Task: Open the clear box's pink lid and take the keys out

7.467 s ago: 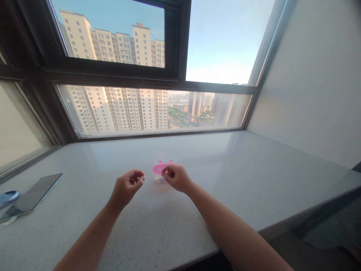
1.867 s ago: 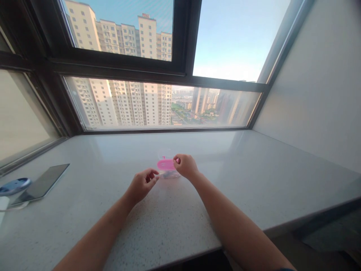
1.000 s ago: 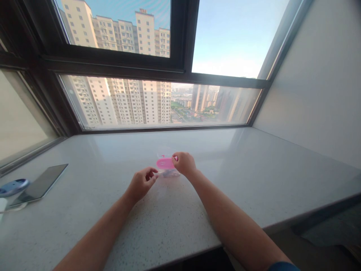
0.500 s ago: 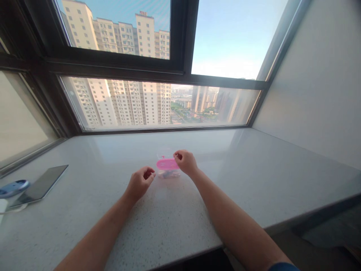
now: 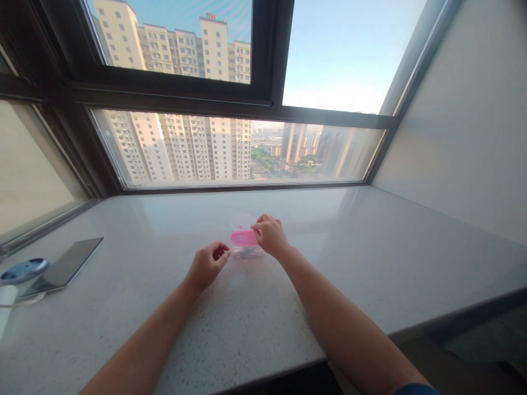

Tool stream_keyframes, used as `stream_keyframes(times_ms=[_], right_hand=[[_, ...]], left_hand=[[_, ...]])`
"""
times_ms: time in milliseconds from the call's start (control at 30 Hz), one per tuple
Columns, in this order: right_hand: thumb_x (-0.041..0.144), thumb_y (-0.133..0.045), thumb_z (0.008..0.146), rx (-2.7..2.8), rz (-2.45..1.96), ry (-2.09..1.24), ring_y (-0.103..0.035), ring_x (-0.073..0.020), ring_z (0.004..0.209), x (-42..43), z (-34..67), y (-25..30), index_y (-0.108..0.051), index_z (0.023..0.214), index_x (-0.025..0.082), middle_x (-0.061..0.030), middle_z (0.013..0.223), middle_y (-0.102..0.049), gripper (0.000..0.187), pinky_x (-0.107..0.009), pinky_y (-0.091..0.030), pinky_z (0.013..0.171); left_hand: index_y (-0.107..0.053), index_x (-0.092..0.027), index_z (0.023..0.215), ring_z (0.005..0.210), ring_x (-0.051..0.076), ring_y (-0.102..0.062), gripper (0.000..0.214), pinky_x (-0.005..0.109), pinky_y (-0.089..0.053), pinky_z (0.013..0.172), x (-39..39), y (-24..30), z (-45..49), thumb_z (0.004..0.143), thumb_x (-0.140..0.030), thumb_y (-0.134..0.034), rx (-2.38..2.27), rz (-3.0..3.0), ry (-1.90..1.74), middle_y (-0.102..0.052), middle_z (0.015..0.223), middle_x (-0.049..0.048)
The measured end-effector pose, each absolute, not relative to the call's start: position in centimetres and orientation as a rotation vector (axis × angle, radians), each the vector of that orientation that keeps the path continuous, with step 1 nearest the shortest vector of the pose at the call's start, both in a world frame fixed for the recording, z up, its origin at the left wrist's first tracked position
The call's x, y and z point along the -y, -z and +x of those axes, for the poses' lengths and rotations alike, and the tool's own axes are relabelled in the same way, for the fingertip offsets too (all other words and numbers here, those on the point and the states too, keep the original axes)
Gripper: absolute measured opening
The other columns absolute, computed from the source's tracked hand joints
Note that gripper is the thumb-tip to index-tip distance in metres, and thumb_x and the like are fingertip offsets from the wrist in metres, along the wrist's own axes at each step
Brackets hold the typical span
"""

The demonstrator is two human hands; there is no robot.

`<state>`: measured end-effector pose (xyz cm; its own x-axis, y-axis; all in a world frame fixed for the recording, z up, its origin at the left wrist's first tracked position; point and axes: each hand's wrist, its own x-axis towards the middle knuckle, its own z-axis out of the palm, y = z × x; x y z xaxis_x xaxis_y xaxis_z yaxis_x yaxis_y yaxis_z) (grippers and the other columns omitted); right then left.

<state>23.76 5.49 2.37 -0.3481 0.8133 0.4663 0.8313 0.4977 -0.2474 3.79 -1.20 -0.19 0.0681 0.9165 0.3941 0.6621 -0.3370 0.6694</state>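
Note:
A small see-through container [image 5: 248, 252] with a bright pink top [image 5: 242, 237] sits on the pale speckled counter. Small items, too blurred to name, lie inside its clear lower part. Behind the pink top a clear flap with a small pink tab [image 5: 240, 227] stands raised. My right hand [image 5: 269, 233] is over the right end of the pink top, fingers bent and pinched; what they hold, if anything, is hidden. Just left of the container, my left hand [image 5: 209, 263] has curled fingers, with thumb and forefinger tips together close to its side. Nothing nameable shows between them.
On the left of the counter [image 5: 370, 263] lie a dark flat tablet [image 5: 68, 266] and a rounded blue-grey device [image 5: 25, 270] beside a white cable. A dark-framed window [image 5: 185, 99] rises behind, and a white wall [image 5: 465, 126] bounds the right side.
My right hand has shifted slightly, its fingertips now reaching further over the pink top. The left hand stays beside the container. The whole view has shifted slightly.

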Motion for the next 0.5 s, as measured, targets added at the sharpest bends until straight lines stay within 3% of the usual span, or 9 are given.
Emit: stream_keyframes(times_ms=[267,500], right_hand=[[0.020,-0.046,0.083,2.137,-1.288,0.018,-0.048,-0.0177,0.092,-5.1,23.8,-2.6,-0.068,0.093,0.023,-0.0062,0.096,-0.055,0.023,-0.033,-0.026,0.083],[0.032,-0.047,0.082,1.818,-1.406,-0.112,-0.052,-0.0176,0.087,-6.6,24.8,-1.4,-0.060,0.106,0.016,-0.0090,0.099,-0.058,0.031,-0.028,-0.034,0.079]], left_hand=[[-0.062,-0.016,0.079,0.055,0.012,-0.050,0.025,0.022,-0.038,0.054,1.2,0.2,3.8,0.076,-0.037,-0.049,-1.599,2.042,-1.137,-0.054,0.058,-0.0022],[-0.059,-0.016,0.090,0.064,0.014,-0.055,0.029,0.025,-0.044,0.058,0.6,0.7,3.4,0.076,-0.039,-0.050,-1.616,2.032,-1.134,-0.059,0.070,0.0012]])
